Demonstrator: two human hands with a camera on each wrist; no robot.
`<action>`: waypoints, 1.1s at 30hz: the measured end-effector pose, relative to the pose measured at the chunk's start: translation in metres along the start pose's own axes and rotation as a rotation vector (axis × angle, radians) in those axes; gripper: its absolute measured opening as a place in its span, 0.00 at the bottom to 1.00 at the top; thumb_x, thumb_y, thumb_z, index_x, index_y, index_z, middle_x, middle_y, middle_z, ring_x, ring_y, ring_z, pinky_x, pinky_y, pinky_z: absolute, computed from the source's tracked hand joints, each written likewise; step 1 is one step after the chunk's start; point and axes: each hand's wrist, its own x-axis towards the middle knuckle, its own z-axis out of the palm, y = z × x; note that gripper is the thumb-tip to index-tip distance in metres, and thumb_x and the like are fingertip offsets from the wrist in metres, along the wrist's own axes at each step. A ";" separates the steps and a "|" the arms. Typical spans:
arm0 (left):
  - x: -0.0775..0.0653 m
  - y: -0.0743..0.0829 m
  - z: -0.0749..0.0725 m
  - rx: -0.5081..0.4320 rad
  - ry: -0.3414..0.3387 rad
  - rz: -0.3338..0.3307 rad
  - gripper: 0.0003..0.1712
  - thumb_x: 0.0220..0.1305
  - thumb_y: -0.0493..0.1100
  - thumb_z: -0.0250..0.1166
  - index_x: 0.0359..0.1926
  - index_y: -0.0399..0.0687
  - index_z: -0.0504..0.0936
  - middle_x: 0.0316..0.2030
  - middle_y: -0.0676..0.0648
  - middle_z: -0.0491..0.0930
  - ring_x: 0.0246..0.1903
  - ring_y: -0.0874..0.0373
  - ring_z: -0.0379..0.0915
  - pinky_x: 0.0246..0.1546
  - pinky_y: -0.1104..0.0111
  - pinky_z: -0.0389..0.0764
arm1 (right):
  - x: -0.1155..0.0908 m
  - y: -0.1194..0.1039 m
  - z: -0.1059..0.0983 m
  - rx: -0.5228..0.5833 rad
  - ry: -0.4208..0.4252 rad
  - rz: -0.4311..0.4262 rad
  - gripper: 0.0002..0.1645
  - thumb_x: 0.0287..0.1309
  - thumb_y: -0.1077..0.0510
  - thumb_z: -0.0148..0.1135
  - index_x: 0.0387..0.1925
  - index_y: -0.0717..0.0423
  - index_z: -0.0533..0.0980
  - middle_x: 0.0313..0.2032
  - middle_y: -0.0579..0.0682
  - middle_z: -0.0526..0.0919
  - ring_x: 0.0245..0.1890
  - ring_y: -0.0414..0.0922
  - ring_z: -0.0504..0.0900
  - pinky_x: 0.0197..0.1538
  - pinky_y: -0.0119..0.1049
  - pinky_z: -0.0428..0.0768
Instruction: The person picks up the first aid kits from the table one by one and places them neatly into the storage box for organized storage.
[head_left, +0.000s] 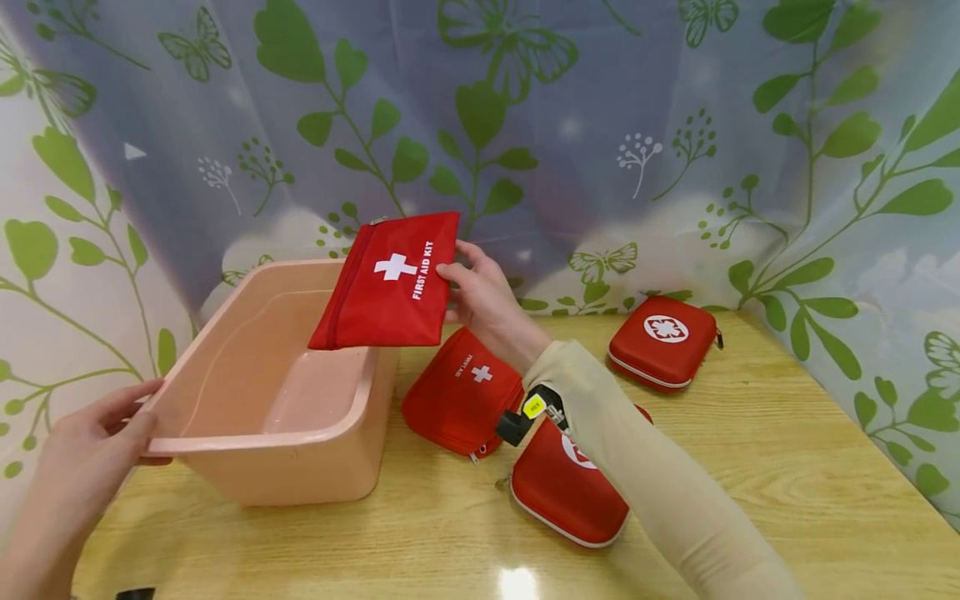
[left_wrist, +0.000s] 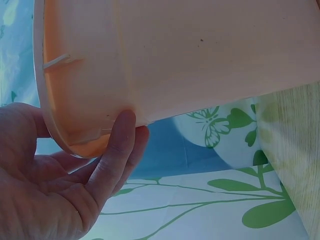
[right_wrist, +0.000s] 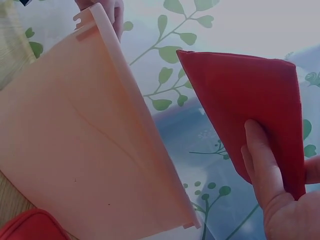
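Observation:
My right hand (head_left: 486, 293) pinches a flat red first aid pouch (head_left: 397, 283) by its right edge, thumb on the printed face and fingers behind. The pouch hangs tilted over the right side of a pink plastic basin (head_left: 360, 442). In the right wrist view the pouch's plain back (right_wrist: 250, 100) shows against my fingers. My left hand (head_left: 93, 454) grips the basin's left front corner at the rim. From the left wrist view, the fingers (left_wrist: 117, 145) of that hand lie under the rim against the outer wall (left_wrist: 200, 60).
Right of the basin lies a red first aid bag (head_left: 457, 396). A red hard case (head_left: 562, 487) is partly covered by my right forearm. Another red case (head_left: 663, 342) sits farther back on the wooden table (head_left: 787, 467). A leaf-patterned curtain (head_left: 585, 125) stands behind.

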 end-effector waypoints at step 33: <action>0.004 -0.008 -0.002 -0.037 -0.002 0.001 0.29 0.71 0.40 0.53 0.67 0.28 0.66 0.28 0.68 0.76 0.20 0.61 0.82 0.22 0.78 0.82 | 0.007 0.008 0.018 -0.149 -0.047 0.019 0.32 0.70 0.64 0.52 0.71 0.53 0.56 0.51 0.60 0.78 0.37 0.51 0.82 0.26 0.38 0.86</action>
